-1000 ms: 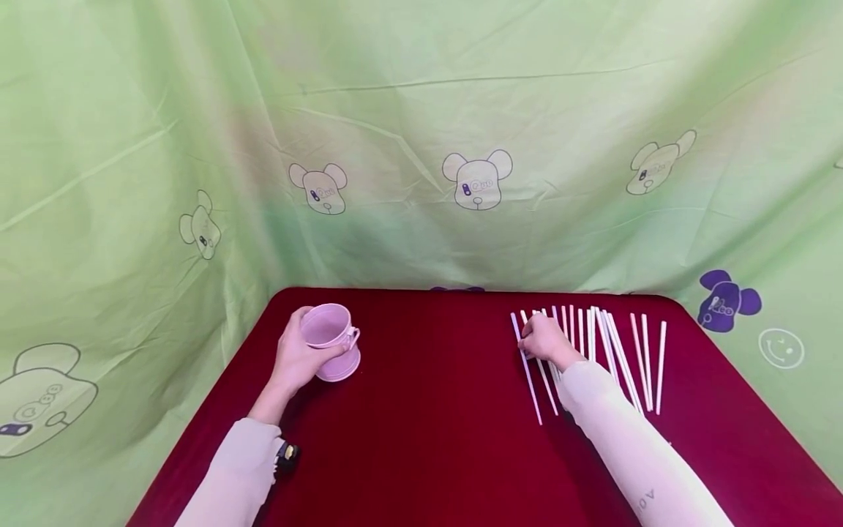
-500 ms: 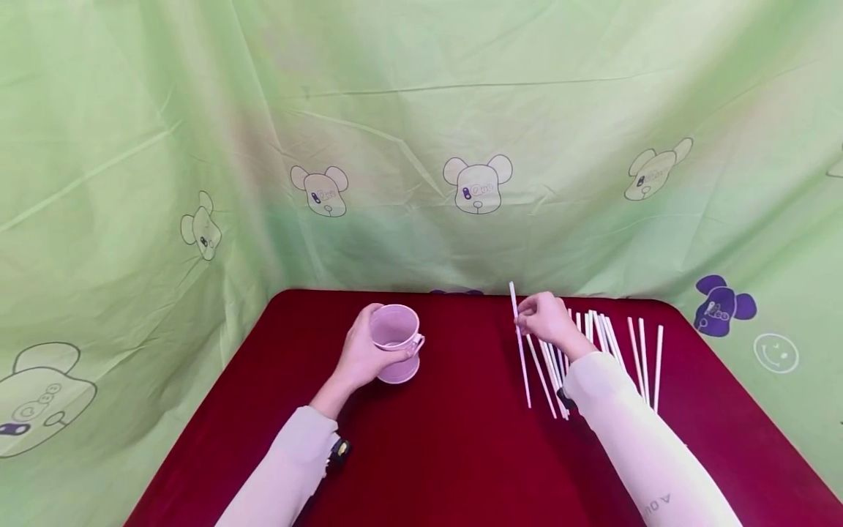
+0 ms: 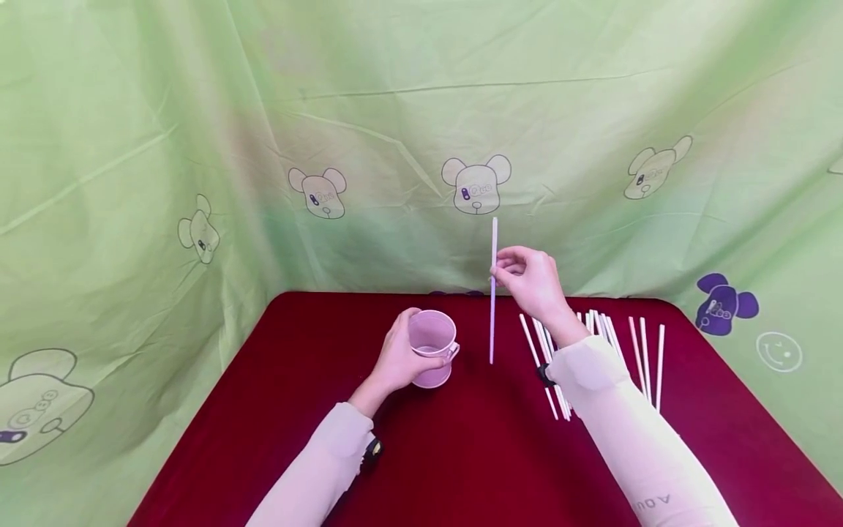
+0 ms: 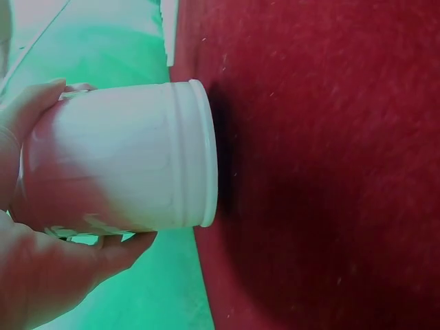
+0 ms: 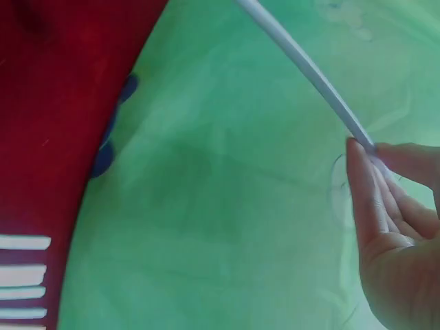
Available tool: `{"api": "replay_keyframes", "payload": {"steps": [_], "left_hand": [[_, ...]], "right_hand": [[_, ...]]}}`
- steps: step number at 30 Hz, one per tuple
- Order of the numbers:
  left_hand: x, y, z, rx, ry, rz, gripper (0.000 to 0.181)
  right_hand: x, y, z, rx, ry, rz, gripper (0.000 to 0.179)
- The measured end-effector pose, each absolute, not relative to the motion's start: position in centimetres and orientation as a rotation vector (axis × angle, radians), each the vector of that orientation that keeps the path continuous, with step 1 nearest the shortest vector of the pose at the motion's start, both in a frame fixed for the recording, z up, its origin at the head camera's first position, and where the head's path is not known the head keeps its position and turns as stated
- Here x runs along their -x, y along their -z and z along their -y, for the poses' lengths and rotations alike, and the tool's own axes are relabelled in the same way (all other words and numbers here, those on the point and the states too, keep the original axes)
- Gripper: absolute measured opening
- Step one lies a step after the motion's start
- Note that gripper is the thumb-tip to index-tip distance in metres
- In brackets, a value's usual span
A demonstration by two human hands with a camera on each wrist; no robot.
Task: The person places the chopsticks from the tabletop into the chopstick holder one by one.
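- Over the far middle of the desk (image 3: 461, 454), one stick (image 3: 492, 322) is held up nearly upright by the right hand (image 3: 535, 284); it is pinched between fingers and thumb, with no gap left but its own thickness.
- To the left, near the stick, the bucket (image 3: 433, 377) is gripped by the left hand (image 3: 399, 359), mouth up, its sides spanned by curled fingers and thumb; whether its base touches the desk cannot be told.
- Within the last second, the stick has been lifted off the desk and the bucket has been shifted right from the far left; by this, it is judged, the two have been brought together for the work.
- Counted: one bucket, two hands, one stick held; three loose sticks (image 3: 660, 366) are set apart at the right; the others, partly hidden by the right sleeve (image 3: 632, 432), cannot be fully counted.
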State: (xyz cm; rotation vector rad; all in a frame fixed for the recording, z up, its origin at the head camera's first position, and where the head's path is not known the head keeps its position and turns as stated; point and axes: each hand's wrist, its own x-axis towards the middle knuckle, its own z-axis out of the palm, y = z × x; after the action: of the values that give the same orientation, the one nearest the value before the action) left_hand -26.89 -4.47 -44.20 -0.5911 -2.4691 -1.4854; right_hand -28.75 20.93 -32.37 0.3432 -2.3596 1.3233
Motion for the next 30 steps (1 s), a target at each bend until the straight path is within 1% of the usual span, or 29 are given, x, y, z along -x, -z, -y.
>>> {"api": "replay_keyframes", "payload": {"steps": [7, 16, 23, 30], "left_hand": [[26.5, 44.9, 4.1, 0.603, 1.512, 2.502, 0.101], [27.1, 45.2, 4.6, 0.632, 1.564, 2.487, 0.103], [27.3, 45.3, 4.7, 0.666, 1.532, 2.477, 0.093], [27.5, 45.5, 4.7, 0.665, 1.561, 2.485, 0.09]], "right_hand": [[28.0, 30.7, -17.8, -0.482, -1.45, 2.153, 0.023], [28.1, 29.7, -15.3, -0.516, -1.51, 2.012, 0.021], [28.5, 30.8, -14.0, -0.528, -1.507, 2.013, 0.021], [29.7, 33.0, -13.4, -0.52, -1.537, 2.079, 0.019]]}}
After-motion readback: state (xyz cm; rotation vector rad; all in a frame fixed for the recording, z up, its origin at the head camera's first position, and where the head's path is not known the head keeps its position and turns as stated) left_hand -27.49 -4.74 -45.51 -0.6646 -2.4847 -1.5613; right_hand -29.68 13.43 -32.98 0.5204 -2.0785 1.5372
